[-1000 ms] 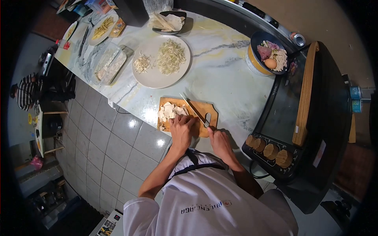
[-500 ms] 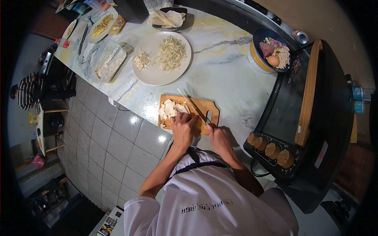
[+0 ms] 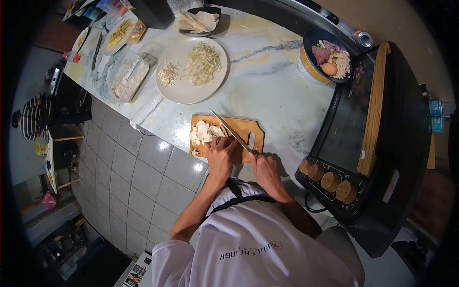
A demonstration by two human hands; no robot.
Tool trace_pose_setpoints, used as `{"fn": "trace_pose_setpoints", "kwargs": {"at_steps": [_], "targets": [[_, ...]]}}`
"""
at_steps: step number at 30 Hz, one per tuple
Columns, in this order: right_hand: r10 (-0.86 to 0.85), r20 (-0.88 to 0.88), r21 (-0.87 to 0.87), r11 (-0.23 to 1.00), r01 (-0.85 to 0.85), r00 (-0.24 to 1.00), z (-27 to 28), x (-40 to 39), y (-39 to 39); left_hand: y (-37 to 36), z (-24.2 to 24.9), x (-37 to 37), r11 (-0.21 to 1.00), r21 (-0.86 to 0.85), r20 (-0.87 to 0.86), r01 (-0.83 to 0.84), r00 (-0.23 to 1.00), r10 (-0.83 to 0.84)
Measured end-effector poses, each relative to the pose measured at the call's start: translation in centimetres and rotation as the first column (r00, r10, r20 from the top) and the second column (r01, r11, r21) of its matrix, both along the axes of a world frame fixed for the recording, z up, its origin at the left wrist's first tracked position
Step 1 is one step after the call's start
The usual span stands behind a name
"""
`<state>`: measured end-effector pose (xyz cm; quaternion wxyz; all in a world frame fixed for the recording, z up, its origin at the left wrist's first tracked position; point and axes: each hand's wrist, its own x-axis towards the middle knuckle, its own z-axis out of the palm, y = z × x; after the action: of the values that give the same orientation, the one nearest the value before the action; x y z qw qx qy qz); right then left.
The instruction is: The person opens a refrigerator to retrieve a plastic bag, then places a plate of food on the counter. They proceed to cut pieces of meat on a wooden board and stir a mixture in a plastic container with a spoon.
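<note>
On the wooden cutting board [image 3: 254,128] lies a heap of pale white pieces [image 3: 203,131], cut flat and irregular. My left hand [image 3: 220,157] has its fingers curled down at the near side of the heap, holding some of the food against the board; the fingertips are partly hidden. A kitchen knife [image 3: 229,127] is gripped by its handle in my right hand [image 3: 266,171]. Its blade slants up and left across the board, just right of my left fingers. My right fingers wrap the handle and hide most of it.
Beyond the board is a plate [image 3: 184,98] with bean sprouts. A dark bowl [image 3: 311,45] with an egg and chopped food stands near the black toaster oven [image 3: 334,138] on the right. A plastic container [image 3: 126,79] sits at left. Another person [image 3: 33,115] is far left.
The knife blade has tilted to show more of its flat side, its tip a little farther left. Both hands stay almost in place, and the view has shifted slightly.
</note>
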<state>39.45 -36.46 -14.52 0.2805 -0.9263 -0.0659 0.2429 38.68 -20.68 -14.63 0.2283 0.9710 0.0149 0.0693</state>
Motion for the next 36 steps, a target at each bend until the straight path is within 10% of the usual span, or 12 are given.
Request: {"fn": "trace_pose_setpoints", "kwargs": {"at_steps": [36], "targets": [[0.021, -0.010, -0.053, 0.998, -0.022, 1.000, -0.9, 0.4, 0.1, 0.2, 0.1, 0.1, 0.999, -0.006, -0.006, 0.042, 0.999, -0.042]]}}
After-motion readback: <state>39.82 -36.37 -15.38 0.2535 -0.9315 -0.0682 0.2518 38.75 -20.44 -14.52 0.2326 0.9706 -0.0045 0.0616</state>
